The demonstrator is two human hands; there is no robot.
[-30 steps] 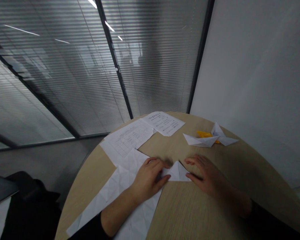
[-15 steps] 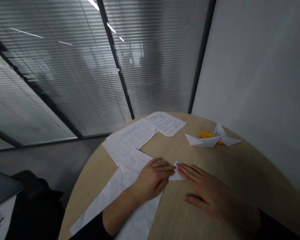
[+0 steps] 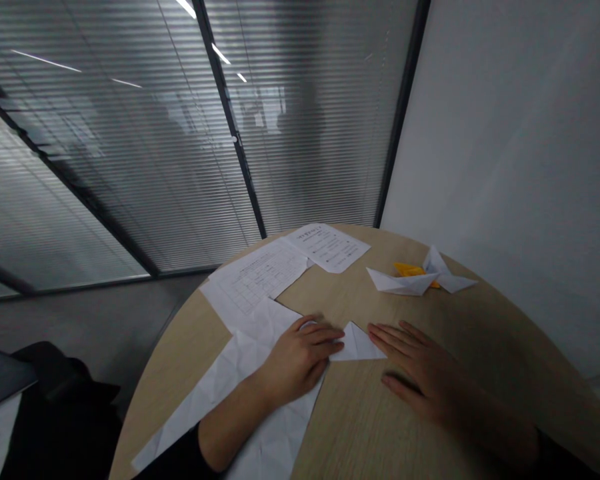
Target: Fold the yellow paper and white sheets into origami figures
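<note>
Logged: left hand (image 3: pixel 300 357), open, fingers slightly curled, resting on creased sheet (image 3: pixel 240 377), fingertips touching folded triangle (image 3: pixel 356 345). Logged just beside triangle: right hand (image 3: pixel 423 373), open, flat on table (image 3: pixel 360 427), gripping nothing. Triangle placed between both hands. Risk judged: fold liable to spring open or skew from light, uneven pressure. Farther off: boats (image 3: pixel 403 282), orange paper (image 3: pixel 409 269), forms (image 3: pixel 327 247).

Printed sheets (image 3: pixel 327 247) and folded paper boats (image 3: pixel 403 282) on a round wooden table (image 3: pixel 485 353)
</note>
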